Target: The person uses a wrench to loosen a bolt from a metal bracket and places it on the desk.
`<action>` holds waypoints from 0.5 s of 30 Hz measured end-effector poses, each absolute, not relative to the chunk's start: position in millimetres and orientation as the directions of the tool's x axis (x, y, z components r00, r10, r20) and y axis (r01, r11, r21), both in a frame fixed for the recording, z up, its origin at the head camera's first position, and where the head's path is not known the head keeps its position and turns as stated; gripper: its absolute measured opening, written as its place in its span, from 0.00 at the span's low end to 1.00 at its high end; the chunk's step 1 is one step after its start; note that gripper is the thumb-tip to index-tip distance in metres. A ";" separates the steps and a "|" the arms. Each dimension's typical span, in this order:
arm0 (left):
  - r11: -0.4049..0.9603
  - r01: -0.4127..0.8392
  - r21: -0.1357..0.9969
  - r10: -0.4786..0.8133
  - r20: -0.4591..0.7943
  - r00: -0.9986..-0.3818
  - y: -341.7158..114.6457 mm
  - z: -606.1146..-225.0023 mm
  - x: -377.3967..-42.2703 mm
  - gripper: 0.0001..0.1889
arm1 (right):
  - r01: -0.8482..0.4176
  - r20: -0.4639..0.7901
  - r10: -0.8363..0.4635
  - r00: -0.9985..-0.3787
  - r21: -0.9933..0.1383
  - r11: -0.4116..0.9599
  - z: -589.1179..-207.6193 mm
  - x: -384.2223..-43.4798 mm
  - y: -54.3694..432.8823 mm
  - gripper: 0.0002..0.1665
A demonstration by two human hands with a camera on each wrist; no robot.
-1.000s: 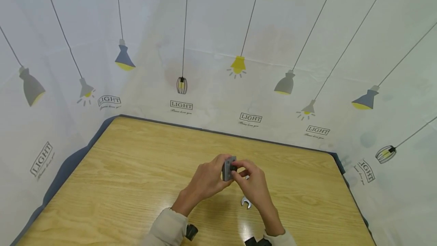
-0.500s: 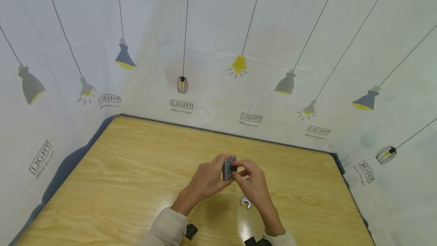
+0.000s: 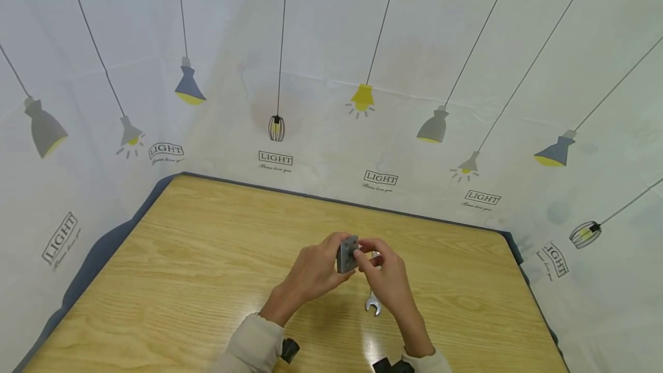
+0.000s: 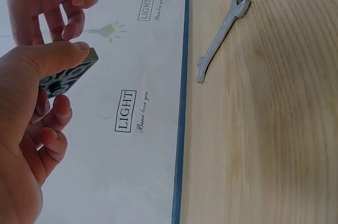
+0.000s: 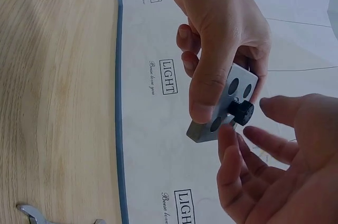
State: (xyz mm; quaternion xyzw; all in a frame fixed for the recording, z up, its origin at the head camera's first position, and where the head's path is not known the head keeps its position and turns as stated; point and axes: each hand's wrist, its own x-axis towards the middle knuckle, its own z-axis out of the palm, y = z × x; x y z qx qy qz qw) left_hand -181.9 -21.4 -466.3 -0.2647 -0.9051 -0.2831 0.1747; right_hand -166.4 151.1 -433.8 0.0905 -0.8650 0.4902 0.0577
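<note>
My left hand [image 3: 312,274] holds a grey metal block [image 5: 236,84] with several round holes, its thumb across the holed face and fingers behind. A black hex-head bolt [image 5: 243,113] sits in one hole, its head standing off the face. Around the bolt head, my right hand [image 3: 387,276] has its thumb and fingers spread. In the right wrist view a gap shows between the thumb and the bolt head. One lower fingertip is close to the block's edge; whether it touches cannot be told. The thumb covers the bolt in the head view.
An open-end wrench [image 4: 221,35] lies on the wooden table [image 3: 207,258] below the hands, partly behind the right hand in the head view. Beyond the table's blue edge hangs a white sheet [image 3: 321,45] printed with lamps.
Earlier, the right thumb and finger pinched the black bolt. Now they have loosened and spread apart around it. The left hand and the block stay nearly in place.
</note>
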 end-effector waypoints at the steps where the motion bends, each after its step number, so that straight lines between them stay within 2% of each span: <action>1: 0.700 0.578 0.419 0.381 0.464 -0.799 -21.5 -465.8 -181.7 0.36 | -0.198 0.180 -0.086 -0.980 -0.838 0.508 -434.0 -166.8 151.2 0.12; 15: 0.683 0.589 0.431 0.380 0.479 -0.791 -20.1 -464.0 -180.6 0.35 | -0.172 0.158 -0.072 -0.985 -0.832 0.527 -432.3 -166.2 148.1 0.05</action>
